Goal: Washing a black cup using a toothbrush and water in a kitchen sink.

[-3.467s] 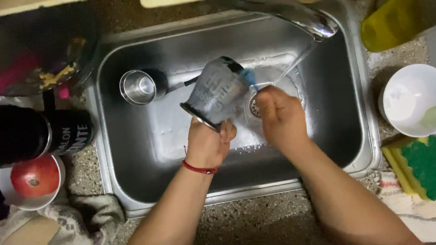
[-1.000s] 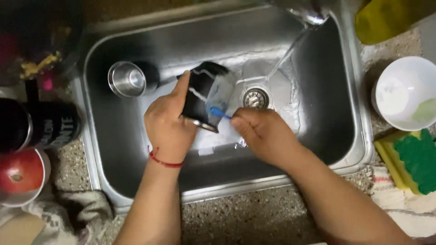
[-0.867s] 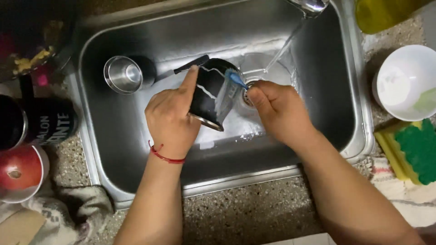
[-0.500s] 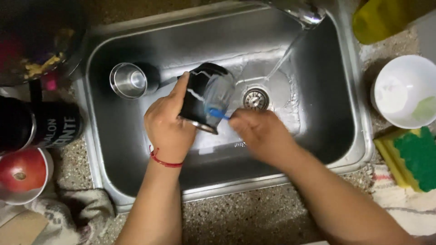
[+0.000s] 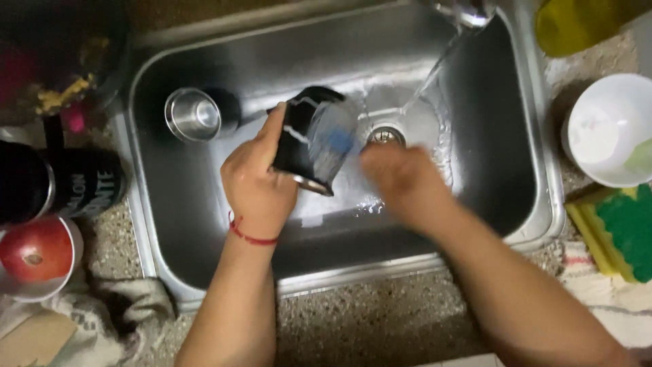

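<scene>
Seen from above, a person is working over a steel sink [image 5: 163,224] set in a speckled surface [image 5: 380,326]. The left hand [image 5: 257,185], a red string at its wrist, is gripping a dark cup [image 5: 309,146] with fingers wrapped around its side, holding it tilted above the sink floor just left of the drain [image 5: 386,136]. The right hand [image 5: 401,180] is blurred beside the cup; something blue [image 5: 339,143] is showing at the cup's mouth, but whether the fingers are closed on it cannot be told. Water [image 5: 428,78] is running from the tap [image 5: 465,10] toward the drain. A small steel cup [image 5: 193,114] is sitting in the sink's left corner. A white bowl [image 5: 608,129] and green sponge [image 5: 625,228] are lying to the right, a tomato [image 5: 34,250] to the left.
</scene>
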